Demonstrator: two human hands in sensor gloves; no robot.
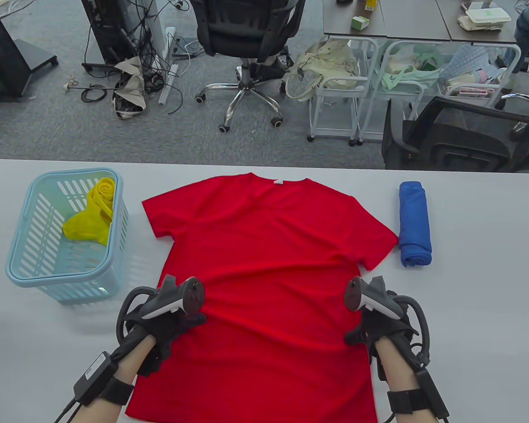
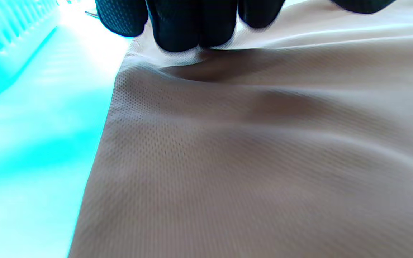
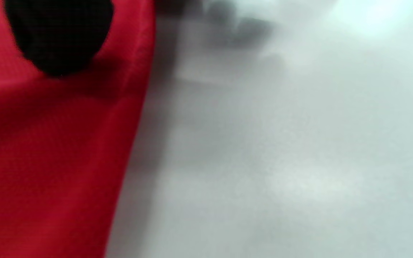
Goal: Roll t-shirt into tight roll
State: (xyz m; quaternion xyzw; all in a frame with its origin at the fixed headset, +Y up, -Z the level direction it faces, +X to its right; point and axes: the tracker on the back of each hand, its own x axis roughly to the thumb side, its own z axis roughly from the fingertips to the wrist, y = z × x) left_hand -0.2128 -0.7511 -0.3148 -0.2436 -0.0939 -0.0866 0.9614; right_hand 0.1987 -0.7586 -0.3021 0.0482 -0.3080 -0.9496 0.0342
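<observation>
A red t-shirt (image 1: 269,264) lies flat and spread out on the white table (image 1: 476,317), collar at the far side. My left hand (image 1: 180,324) rests on the shirt's left side edge, and my right hand (image 1: 361,335) on its right side edge, both about halfway down the body. In the left wrist view my fingertips (image 2: 192,28) press down on the cloth (image 2: 246,161) at its edge, and a low ridge rises there. In the right wrist view one fingertip (image 3: 59,39) lies on the red cloth (image 3: 48,161) close to its edge. Whether fingers are under the edge is hidden.
A light blue basket (image 1: 15,271) with a yellow cloth (image 1: 92,211) in it stands left of the shirt. A rolled blue shirt (image 1: 414,229) lies right of the right sleeve. Office chairs and carts stand beyond the far table edge.
</observation>
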